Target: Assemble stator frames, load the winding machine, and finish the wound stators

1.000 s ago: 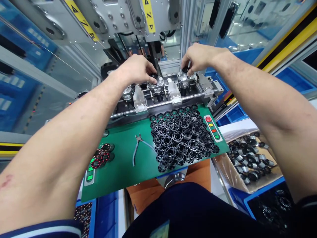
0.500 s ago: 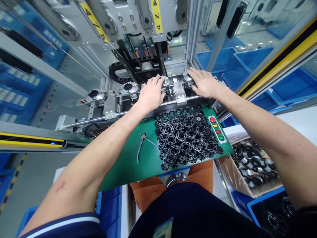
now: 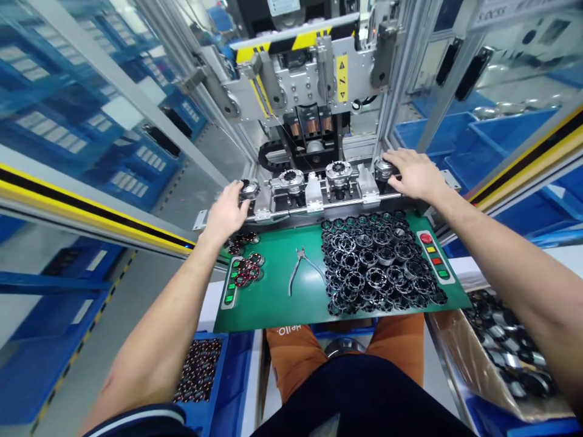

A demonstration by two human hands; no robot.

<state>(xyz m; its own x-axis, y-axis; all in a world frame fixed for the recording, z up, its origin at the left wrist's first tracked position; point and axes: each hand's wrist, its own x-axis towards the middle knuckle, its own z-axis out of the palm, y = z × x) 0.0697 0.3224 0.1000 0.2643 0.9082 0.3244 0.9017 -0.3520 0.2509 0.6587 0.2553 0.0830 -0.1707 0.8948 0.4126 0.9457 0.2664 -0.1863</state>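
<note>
My left hand point(image 3: 225, 212) is at the leftmost round stator holder point(image 3: 250, 189) on the machine's rail, its fingers and thumb curled about the near-left rim. My right hand point(image 3: 414, 173) grips the rightmost stator holder point(image 3: 382, 169), fingers over its top and thumb at its front side; much of that holder is covered. Between the hands stand two more silver holders, one left of centre point(image 3: 291, 179) and one right of centre point(image 3: 338, 173), each with a dark toothed ring on top. Many black toothed stator cores point(image 3: 364, 261) lie stacked on the green work surface point(image 3: 273, 303).
Cutting pliers point(image 3: 300, 267) lie open beside the stack. Wound stators point(image 3: 249, 268) sit at the left, near a button panel point(image 3: 231, 285). Another button panel point(image 3: 435, 258) is at right. Winding machinery point(image 3: 310, 85) hangs above the rail. A lined box point(image 3: 501, 346) of parts stands at lower right.
My left hand has moved left from an inner holder to the leftmost one. My right hand stays at the rightmost holder. The view has shifted, showing the wound stators and left button panel.
</note>
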